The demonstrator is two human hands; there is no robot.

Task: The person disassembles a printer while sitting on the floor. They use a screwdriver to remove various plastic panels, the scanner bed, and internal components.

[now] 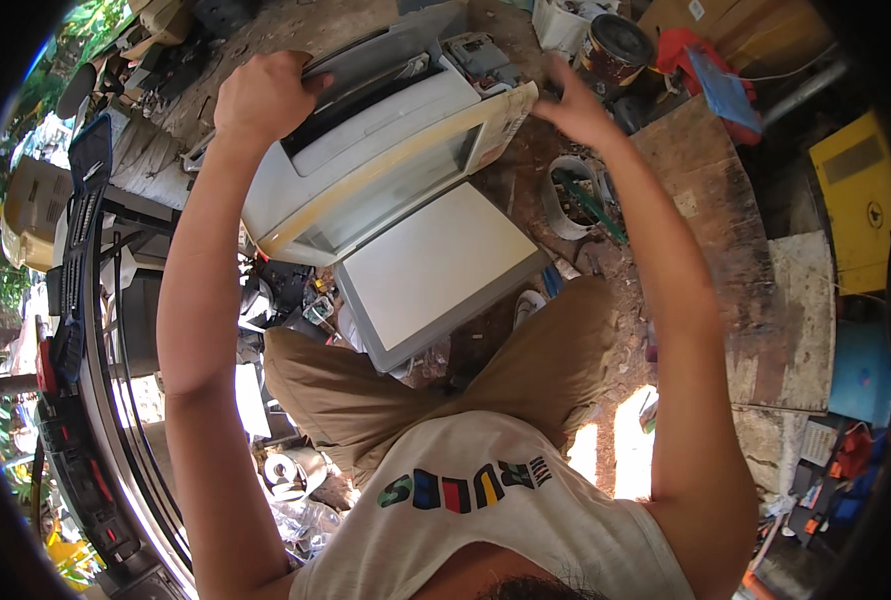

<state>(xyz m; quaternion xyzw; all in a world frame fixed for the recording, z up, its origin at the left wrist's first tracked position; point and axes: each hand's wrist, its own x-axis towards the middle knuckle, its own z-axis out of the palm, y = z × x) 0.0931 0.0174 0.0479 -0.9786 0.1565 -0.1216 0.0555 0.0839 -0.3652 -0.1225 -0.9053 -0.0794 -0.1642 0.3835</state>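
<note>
A white and cream printer-scanner [385,150] stands tilted on the dirt floor in front of my knees. Its grey lid [435,270] hangs open toward me. My left hand [265,95] grips the far left top edge of the machine, fingers curled over it. My right hand [575,105] holds the far right corner, by the cream frame around the scanner glass [395,190]. I sit with my legs in tan trousers apart, the machine between them.
A white bucket [570,195] with scraps stands right of the machine. A rusty tin can [615,45] and red and blue items lie beyond. Wooden boards [725,200] lie on the right, black printer parts [75,300] on the left.
</note>
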